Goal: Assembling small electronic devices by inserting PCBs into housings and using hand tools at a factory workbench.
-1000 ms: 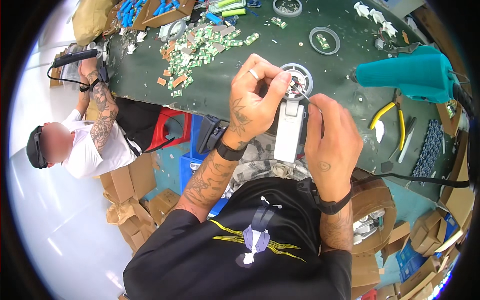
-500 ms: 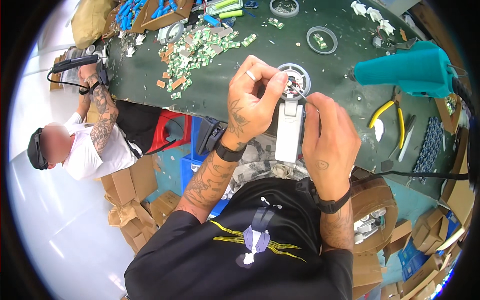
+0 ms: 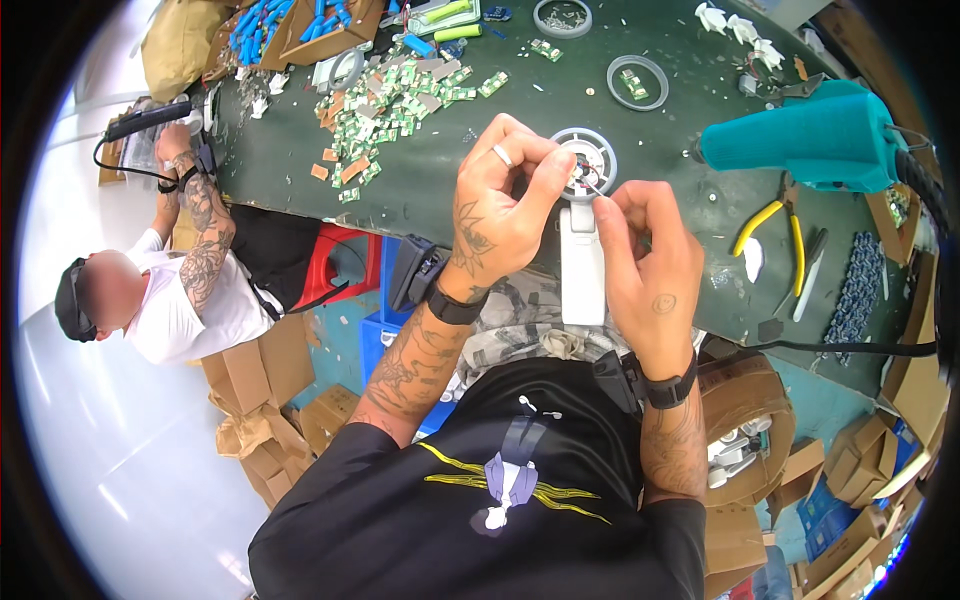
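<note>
A white handheld fan body, its round grey ring head on the bench, extends its handle toward me past the front edge. Inside the ring sit thin wires and a small part. My left hand is closed in a pinch at the ring's left side; what its fingertips hold is hidden. From the lower right, my right hand pinches a thin wire-like piece that reaches into the ring. Whether that piece is a wire or a fine tool, I cannot tell.
Small green circuit boards lie piled left of the ring. Right of my hands are a teal power tool, yellow-handled pliers and twisted blue wires. Another grey ring lies farther back. A co-worker sits at left.
My right hand has shifted slightly left and turned, its fingertips now lower by the ring's bottom edge. The left hand keeps its pinch at nearly the same place.
</note>
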`<act>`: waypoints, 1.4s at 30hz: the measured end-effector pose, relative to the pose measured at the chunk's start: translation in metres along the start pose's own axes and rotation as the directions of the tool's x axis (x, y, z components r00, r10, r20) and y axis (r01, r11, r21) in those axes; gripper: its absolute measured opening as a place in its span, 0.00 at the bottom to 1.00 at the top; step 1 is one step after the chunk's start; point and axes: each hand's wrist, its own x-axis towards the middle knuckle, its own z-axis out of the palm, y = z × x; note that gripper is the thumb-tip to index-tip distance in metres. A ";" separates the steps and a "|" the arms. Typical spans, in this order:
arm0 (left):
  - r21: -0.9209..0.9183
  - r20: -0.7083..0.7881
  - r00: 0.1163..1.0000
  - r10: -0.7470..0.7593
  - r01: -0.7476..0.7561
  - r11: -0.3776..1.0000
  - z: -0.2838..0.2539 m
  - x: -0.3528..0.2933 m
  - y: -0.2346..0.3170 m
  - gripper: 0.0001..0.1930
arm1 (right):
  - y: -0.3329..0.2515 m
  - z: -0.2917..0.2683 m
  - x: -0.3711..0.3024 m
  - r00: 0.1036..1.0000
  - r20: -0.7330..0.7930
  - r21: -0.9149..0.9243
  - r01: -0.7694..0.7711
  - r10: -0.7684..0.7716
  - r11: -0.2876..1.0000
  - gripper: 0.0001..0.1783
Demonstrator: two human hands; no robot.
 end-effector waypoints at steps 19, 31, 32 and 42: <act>-0.118 0.111 0.992 -0.057 0.070 0.991 -0.008 0.004 0.000 0.05 | -0.001 0.001 0.016 0.994 0.092 -0.110 -0.040 0.051 0.993 0.19; -0.141 0.113 0.992 -0.051 0.066 0.988 -0.009 0.004 -0.002 0.05 | 0.000 0.004 0.018 0.995 0.097 -0.069 -0.010 0.017 0.998 0.21; -0.148 0.094 0.993 -0.070 0.083 0.986 -0.007 0.003 -0.001 0.06 | 0.000 0.005 0.017 0.996 0.075 -0.022 -0.039 0.040 0.999 0.20; -0.118 0.041 0.994 -0.098 0.102 0.988 -0.004 0.002 0.000 0.07 | -0.004 0.001 0.006 0.994 -0.002 -0.210 0.106 -0.109 0.972 0.17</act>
